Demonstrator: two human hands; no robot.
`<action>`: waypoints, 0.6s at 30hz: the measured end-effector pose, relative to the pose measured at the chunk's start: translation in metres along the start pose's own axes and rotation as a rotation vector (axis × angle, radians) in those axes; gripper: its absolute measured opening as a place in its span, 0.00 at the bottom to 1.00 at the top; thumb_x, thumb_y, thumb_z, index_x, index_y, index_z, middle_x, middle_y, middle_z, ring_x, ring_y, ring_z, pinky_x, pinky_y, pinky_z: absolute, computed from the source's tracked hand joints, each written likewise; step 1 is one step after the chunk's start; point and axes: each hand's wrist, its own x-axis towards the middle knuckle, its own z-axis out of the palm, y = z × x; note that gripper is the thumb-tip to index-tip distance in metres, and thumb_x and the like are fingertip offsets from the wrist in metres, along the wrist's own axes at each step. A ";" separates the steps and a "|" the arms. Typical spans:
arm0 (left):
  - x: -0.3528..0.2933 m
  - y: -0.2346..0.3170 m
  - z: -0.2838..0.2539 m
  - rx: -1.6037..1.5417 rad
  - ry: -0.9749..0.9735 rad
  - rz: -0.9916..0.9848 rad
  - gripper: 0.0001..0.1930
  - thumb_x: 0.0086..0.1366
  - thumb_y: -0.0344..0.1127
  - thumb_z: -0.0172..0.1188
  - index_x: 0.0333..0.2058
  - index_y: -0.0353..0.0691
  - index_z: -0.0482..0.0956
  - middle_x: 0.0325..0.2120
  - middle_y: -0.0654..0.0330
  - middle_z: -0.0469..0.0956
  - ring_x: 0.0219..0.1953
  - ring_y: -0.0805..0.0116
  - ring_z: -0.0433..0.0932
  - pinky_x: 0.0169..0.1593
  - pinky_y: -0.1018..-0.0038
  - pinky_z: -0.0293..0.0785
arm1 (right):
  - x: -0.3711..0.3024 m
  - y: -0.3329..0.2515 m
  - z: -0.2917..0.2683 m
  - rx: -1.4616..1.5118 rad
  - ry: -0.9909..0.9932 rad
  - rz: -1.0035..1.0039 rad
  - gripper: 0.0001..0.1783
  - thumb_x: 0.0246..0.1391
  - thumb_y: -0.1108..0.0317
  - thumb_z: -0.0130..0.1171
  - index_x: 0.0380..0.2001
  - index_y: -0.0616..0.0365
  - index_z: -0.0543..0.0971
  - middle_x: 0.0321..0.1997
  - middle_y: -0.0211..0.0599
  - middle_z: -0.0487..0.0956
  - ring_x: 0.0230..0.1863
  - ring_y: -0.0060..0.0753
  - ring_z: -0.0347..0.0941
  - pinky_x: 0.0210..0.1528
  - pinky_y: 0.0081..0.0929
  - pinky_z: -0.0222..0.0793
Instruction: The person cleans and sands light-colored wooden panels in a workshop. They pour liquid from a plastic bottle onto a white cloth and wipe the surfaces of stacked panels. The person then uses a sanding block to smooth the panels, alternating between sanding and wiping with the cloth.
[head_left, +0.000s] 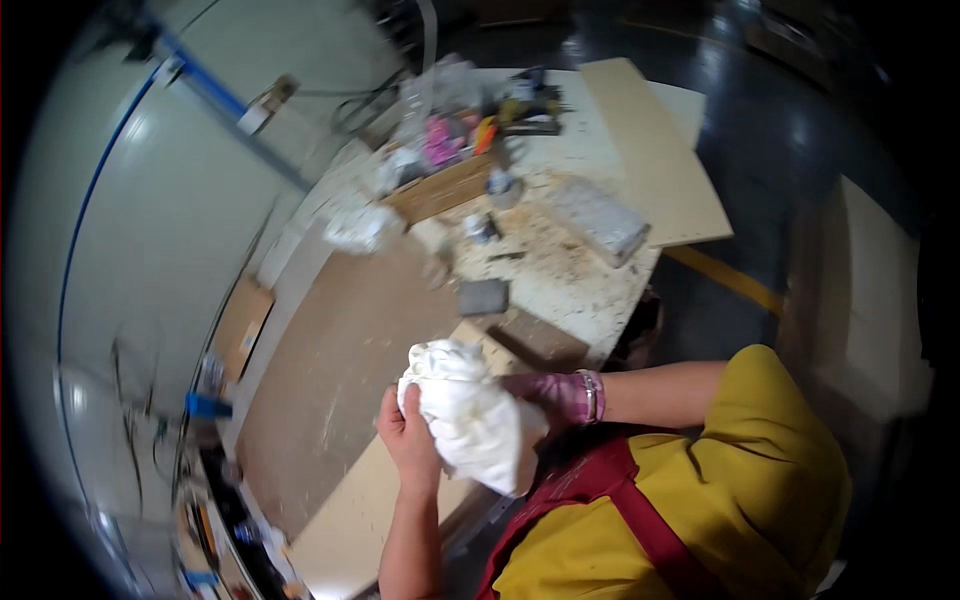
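Note:
A bunched white cloth (465, 410) is held up in front of my body, over the near edge of the work surface. My left hand (408, 432) is bare and closed on the cloth's left side, thumb up along it. From the right, my right hand (560, 398), in a pinkish-purple glove, reaches in against the cloth and holds it; the cloth hides its fingers. Whether anything is wrapped inside the cloth cannot be seen. Below the hands lies a pale board (355, 520), and a large brown panel (330, 370) stretches beyond them.
A dark grey block (483, 296) lies past the cloth. Farther off, a dusty white table (585, 310) bears a grey slab (597, 218), small bottles (481, 228), a wooden box (445, 190) with plastic bags, and a long pale board (665, 160). A blue post (205, 90) stands far left.

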 end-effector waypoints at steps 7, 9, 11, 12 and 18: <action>0.168 -0.079 -0.029 0.193 -0.126 -0.111 0.26 0.65 0.46 0.54 0.57 0.42 0.63 0.55 0.59 0.66 0.54 0.67 0.67 0.54 0.65 0.63 | -0.072 -0.036 -0.035 0.009 0.594 -0.443 0.19 0.56 0.62 0.53 0.46 0.66 0.74 0.43 0.45 0.79 0.45 0.38 0.76 0.56 0.37 0.68; 0.217 -0.137 -0.054 0.201 -0.107 -0.180 0.36 0.62 0.50 0.58 0.63 0.47 0.53 0.61 0.59 0.58 0.59 0.63 0.63 0.57 0.56 0.59 | -0.089 -0.030 -0.028 -0.122 0.703 -0.716 0.20 0.56 0.61 0.53 0.46 0.65 0.74 0.43 0.43 0.79 0.44 0.38 0.75 0.57 0.36 0.67; 0.259 -0.192 -0.050 0.196 -0.115 -0.235 0.43 0.59 0.52 0.61 0.66 0.52 0.45 0.65 0.58 0.50 0.62 0.61 0.60 0.58 0.49 0.57 | -0.103 -0.025 -0.039 -0.125 0.704 -0.895 0.19 0.57 0.62 0.51 0.48 0.63 0.73 0.44 0.42 0.78 0.45 0.37 0.75 0.57 0.36 0.66; 0.277 -0.214 -0.039 0.185 -0.109 -0.256 0.46 0.58 0.51 0.62 0.67 0.53 0.43 0.66 0.57 0.47 0.63 0.60 0.59 0.58 0.47 0.56 | -0.108 -0.021 -0.045 -0.105 0.659 -0.966 0.18 0.58 0.63 0.50 0.48 0.62 0.73 0.45 0.41 0.78 0.46 0.36 0.75 0.56 0.36 0.66; 0.349 -0.293 0.024 0.329 -0.113 0.282 0.36 0.55 0.40 0.69 0.55 0.23 0.63 0.51 0.43 0.71 0.49 0.55 0.72 0.56 0.64 0.68 | -0.130 0.003 -0.062 -0.035 0.413 -1.274 0.16 0.63 0.67 0.45 0.52 0.57 0.70 0.50 0.35 0.76 0.49 0.32 0.74 0.55 0.36 0.66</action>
